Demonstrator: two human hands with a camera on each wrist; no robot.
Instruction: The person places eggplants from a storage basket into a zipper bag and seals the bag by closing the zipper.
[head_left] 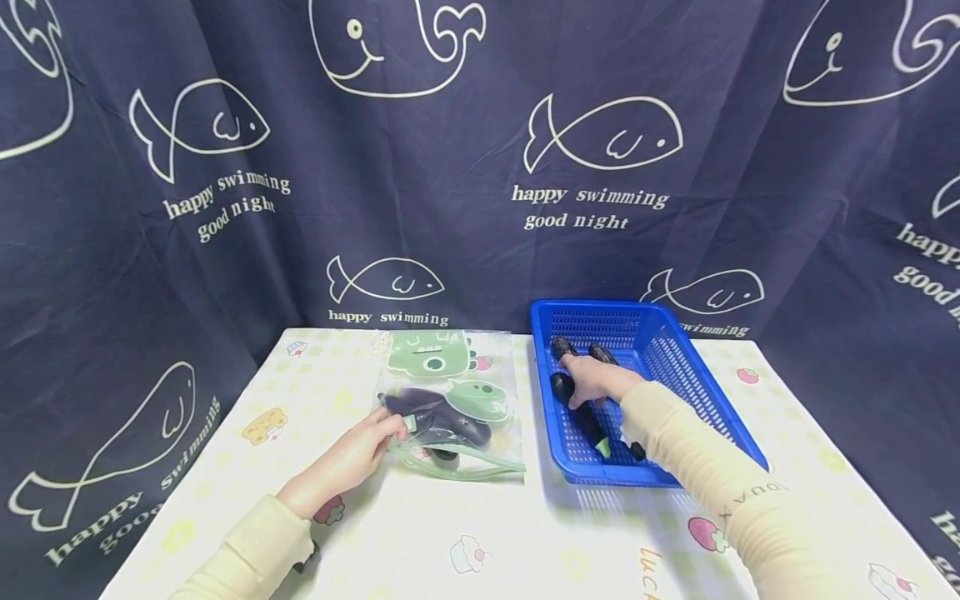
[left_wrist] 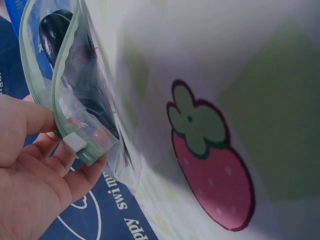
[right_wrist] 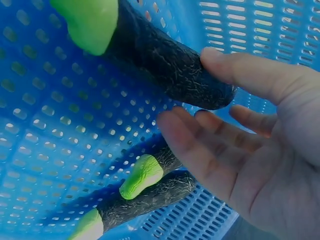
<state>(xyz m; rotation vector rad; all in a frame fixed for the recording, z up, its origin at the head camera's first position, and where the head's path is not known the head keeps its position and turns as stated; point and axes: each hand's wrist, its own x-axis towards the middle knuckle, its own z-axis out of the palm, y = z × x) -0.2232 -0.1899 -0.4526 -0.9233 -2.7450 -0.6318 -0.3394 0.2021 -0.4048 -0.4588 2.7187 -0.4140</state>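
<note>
My left hand (head_left: 372,440) pinches the corner of a clear zip bag (head_left: 512,433) with green cartoon prints and a green zip edge. Its white slider (left_wrist: 75,142) sits by my fingers, and the bag's mouth gapes. Dark eggplants (head_left: 465,430) lie inside the bag. Over the left side of a blue basket (head_left: 723,408), my right hand (head_left: 596,379) holds the rounded end of a black eggplant (right_wrist: 165,65) with a bright green stem, thumb along one side and fingertips at the other. Two more wrinkled eggplants (right_wrist: 150,197) rest below my fingers in the right wrist view.
The basket stands at the back right of the table, with more eggplants partly under my right arm. The white tablecloth (head_left: 405,533) carries cupcake and strawberry prints. A dark blue curtain (head_left: 465,167) with fish drawings hangs behind and at the sides.
</note>
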